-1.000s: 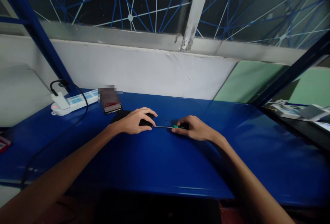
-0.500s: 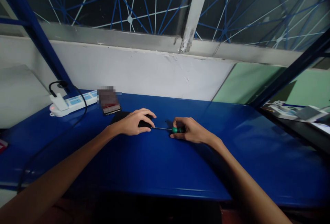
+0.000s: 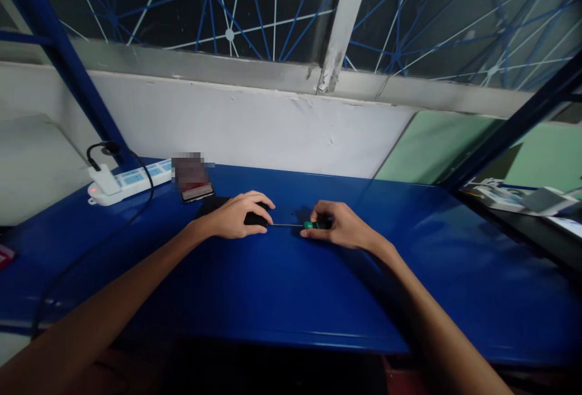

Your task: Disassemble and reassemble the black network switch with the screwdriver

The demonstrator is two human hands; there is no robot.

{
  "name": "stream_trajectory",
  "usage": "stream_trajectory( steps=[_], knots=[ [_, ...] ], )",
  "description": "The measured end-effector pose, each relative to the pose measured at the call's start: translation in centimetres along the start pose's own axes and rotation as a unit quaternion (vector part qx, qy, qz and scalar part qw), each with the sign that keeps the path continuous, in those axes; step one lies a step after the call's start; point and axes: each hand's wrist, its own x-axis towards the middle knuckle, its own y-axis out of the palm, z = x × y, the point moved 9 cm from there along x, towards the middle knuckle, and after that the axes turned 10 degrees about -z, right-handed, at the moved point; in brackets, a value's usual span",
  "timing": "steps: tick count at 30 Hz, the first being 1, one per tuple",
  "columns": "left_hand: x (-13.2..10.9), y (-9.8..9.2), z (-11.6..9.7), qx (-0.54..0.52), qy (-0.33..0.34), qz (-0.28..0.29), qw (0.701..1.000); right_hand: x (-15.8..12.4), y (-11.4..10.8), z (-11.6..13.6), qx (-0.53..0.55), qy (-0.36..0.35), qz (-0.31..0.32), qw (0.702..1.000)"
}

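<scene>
My left hand (image 3: 239, 216) is curled over a small black object (image 3: 254, 218) that lies on the blue table (image 3: 291, 286), holding it down. My right hand (image 3: 339, 226) pinches the green handle of a thin screwdriver (image 3: 308, 224). The metal shaft runs left, and its tip meets the black object under my left fingers. Most of the black object is hidden by my hand.
A white power strip (image 3: 127, 181) with a plugged adapter and a black cable (image 3: 91, 243) lies at the table's back left. A phone-like item (image 3: 196, 192) rests beside it. Papers (image 3: 522, 196) sit on a dark surface at the right. A white wall stands behind.
My right hand has turned slightly on the screwdriver handle, so less of the green shows. My left hand and the black object have stayed in place.
</scene>
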Motion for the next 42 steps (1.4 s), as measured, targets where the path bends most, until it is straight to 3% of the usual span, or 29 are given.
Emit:
stream_trajectory(
  steps=[16,26,32,37,42],
  knots=[
    [0.0,-0.2,0.0,0.001,-0.014,-0.021,1.0,0.0,0.2,-0.5,0.031,0.011,0.01,0.999],
    [0.2,-0.8,1.0,-0.079,-0.072,-0.077,0.991,0.1,-1.1,-0.6,0.061,0.015,-0.027,0.998],
    [1.8,0.3,0.5,0.048,-0.039,-0.057,0.996,0.2,-4.5,-2.2,0.049,0.044,-0.153,0.986],
    [3.9,2.0,-0.5,0.171,-0.054,-0.028,0.983,0.2,-4.3,-2.4,0.019,0.03,-0.153,0.988],
    [4.6,3.0,-1.2,0.198,-0.046,-0.069,0.977,0.1,-4.3,-2.0,0.005,0.025,-0.159,0.987]
  ],
)
